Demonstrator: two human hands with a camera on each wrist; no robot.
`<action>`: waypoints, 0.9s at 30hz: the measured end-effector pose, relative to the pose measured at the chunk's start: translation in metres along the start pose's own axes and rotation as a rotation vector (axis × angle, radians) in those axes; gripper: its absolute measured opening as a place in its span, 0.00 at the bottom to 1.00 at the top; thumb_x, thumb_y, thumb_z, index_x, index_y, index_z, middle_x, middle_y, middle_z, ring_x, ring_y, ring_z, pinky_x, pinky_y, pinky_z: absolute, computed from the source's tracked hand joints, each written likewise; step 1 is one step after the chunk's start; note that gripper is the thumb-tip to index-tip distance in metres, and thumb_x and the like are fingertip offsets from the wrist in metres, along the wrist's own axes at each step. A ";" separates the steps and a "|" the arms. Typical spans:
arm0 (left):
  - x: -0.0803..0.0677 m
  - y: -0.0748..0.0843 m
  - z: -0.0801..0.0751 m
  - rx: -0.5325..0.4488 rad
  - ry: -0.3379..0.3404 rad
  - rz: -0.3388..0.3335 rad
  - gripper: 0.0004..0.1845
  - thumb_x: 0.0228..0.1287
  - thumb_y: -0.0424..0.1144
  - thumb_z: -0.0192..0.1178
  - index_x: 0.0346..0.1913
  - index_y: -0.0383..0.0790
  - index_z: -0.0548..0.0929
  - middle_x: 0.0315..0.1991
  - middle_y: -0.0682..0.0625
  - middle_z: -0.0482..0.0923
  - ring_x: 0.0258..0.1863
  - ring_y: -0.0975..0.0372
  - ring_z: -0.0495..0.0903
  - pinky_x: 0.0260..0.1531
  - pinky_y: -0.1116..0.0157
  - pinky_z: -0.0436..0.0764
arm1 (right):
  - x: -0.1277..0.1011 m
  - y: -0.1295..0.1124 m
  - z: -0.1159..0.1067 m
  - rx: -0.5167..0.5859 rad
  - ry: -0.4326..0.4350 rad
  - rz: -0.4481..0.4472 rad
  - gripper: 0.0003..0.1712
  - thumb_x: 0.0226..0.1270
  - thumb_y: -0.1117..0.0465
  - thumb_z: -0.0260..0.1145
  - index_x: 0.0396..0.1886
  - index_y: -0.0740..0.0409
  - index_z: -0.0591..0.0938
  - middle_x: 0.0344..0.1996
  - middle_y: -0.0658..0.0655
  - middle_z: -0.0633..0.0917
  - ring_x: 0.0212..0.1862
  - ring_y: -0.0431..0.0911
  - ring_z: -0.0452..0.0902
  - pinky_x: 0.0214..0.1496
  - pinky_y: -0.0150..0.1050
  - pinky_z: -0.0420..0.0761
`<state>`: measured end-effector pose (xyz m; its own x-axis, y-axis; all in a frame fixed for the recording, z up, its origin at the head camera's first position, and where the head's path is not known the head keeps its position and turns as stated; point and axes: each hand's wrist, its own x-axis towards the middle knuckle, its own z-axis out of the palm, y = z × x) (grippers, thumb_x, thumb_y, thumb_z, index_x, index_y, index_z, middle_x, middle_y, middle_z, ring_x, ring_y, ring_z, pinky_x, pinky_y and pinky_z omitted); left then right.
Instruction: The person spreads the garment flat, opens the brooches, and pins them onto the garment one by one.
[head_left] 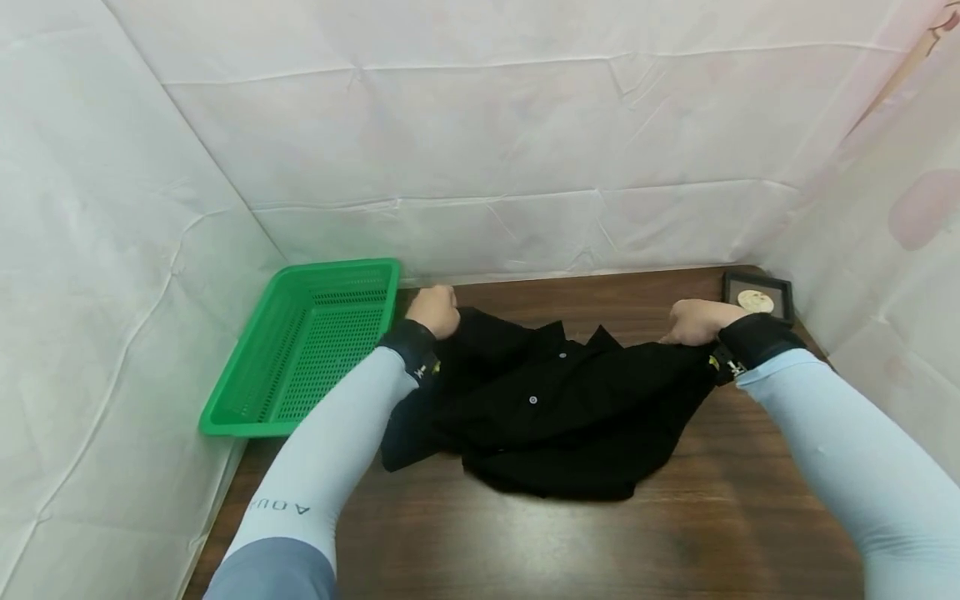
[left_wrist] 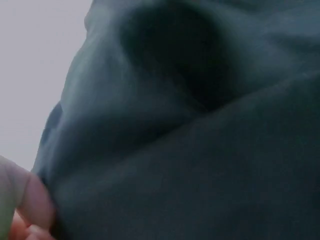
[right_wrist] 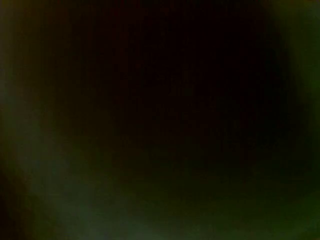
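A crumpled black buttoned cloth shirt [head_left: 555, 408] is spread at the centre of the dark brown wooden counter [head_left: 675, 533]. Its 10 o'clock edge is gripped by the left hand [head_left: 433, 310] and its 2 o'clock edge by the right hand [head_left: 693, 322], fingers curled into the fabric. A green perforated plastic basket [head_left: 300, 350] is seen at 9 o'clock, just beside the shirt.
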<state>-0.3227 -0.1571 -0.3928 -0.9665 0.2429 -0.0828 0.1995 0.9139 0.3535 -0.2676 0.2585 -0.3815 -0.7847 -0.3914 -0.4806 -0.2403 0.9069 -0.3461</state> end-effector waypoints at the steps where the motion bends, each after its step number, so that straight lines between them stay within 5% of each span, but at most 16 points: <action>1: 0.001 -0.001 -0.010 -0.008 0.017 -0.003 0.06 0.60 0.27 0.46 0.31 0.38 0.73 0.26 0.47 0.70 0.27 0.55 0.69 0.30 0.60 0.70 | -0.001 0.000 -0.002 0.024 0.024 -0.016 0.13 0.71 0.60 0.57 0.31 0.64 0.82 0.23 0.54 0.76 0.26 0.47 0.71 0.33 0.43 0.70; 7: 0.001 -0.007 -0.066 -0.081 0.145 -0.012 0.07 0.59 0.25 0.44 0.29 0.39 0.68 0.26 0.47 0.64 0.25 0.54 0.64 0.27 0.61 0.64 | -0.010 -0.004 -0.020 0.119 0.341 -0.029 0.10 0.73 0.58 0.58 0.39 0.61 0.79 0.36 0.60 0.80 0.35 0.52 0.73 0.37 0.48 0.69; 12: -0.001 -0.011 -0.093 -0.124 0.261 -0.018 0.12 0.57 0.22 0.40 0.24 0.41 0.59 0.22 0.49 0.51 0.22 0.56 0.52 0.26 0.61 0.55 | -0.009 -0.011 -0.037 0.146 0.624 -0.003 0.13 0.77 0.56 0.51 0.46 0.63 0.73 0.39 0.66 0.78 0.34 0.57 0.71 0.37 0.50 0.67; 18: 0.005 -0.010 -0.100 -0.069 0.319 -0.080 0.14 0.61 0.22 0.39 0.24 0.43 0.57 0.23 0.50 0.52 0.24 0.57 0.52 0.27 0.61 0.55 | 0.012 -0.024 -0.044 0.167 0.944 0.112 0.16 0.79 0.56 0.44 0.52 0.62 0.70 0.40 0.69 0.78 0.34 0.64 0.71 0.35 0.55 0.67; 24: 0.011 -0.005 -0.092 0.000 0.363 -0.156 0.19 0.64 0.23 0.42 0.19 0.45 0.53 0.17 0.54 0.46 0.18 0.61 0.46 0.20 0.64 0.51 | 0.041 -0.026 -0.037 0.194 1.170 0.191 0.15 0.79 0.57 0.45 0.53 0.62 0.71 0.39 0.71 0.80 0.38 0.66 0.74 0.39 0.58 0.70; 27: 0.014 -0.004 -0.087 0.025 0.377 -0.204 0.18 0.67 0.26 0.45 0.17 0.41 0.64 0.15 0.51 0.57 0.17 0.59 0.57 0.19 0.63 0.59 | 0.053 -0.024 -0.030 0.230 1.251 0.188 0.14 0.78 0.59 0.44 0.52 0.59 0.73 0.39 0.69 0.81 0.38 0.66 0.76 0.38 0.58 0.71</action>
<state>-0.3510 -0.1863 -0.3141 -0.9770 -0.0755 0.1994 -0.0028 0.9396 0.3422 -0.3207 0.2205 -0.3745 -0.8251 0.2642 0.4994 -0.0629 0.8354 -0.5460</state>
